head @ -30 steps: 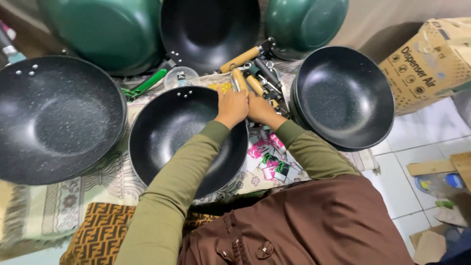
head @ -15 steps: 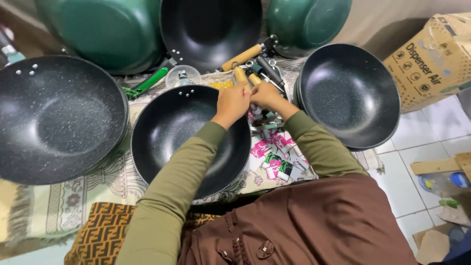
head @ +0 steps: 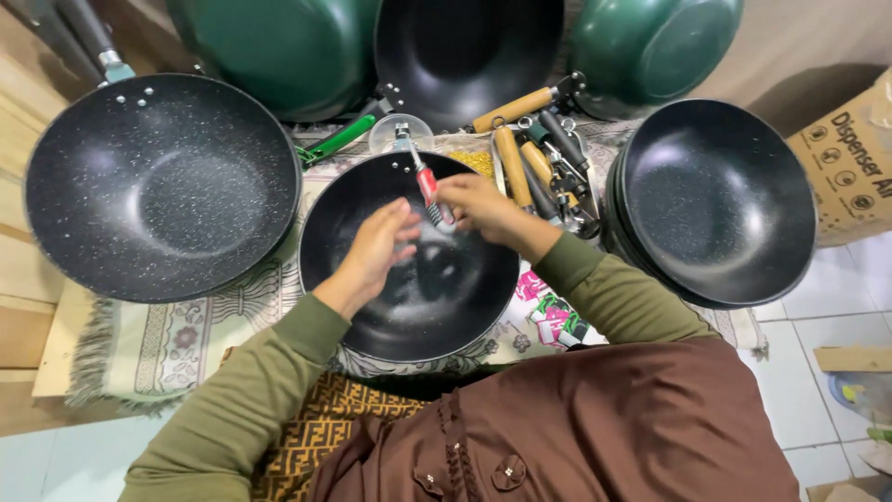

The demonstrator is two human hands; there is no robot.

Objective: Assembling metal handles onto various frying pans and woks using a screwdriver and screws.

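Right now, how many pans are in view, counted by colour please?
Black speckled pans: 4 (large left one, middle one under the hands, top one, right stack counted as 1)
Green pans: 2 (top left, top right)
Total: 6

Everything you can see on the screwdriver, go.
The screwdriver has a red handle with grey ends and a thin metal shaft. It lies slanted over the far side of the middle black pan, shaft toward its rim. The right hand grips the handle's near end; the left hand hovers open beside it, touch unclear.
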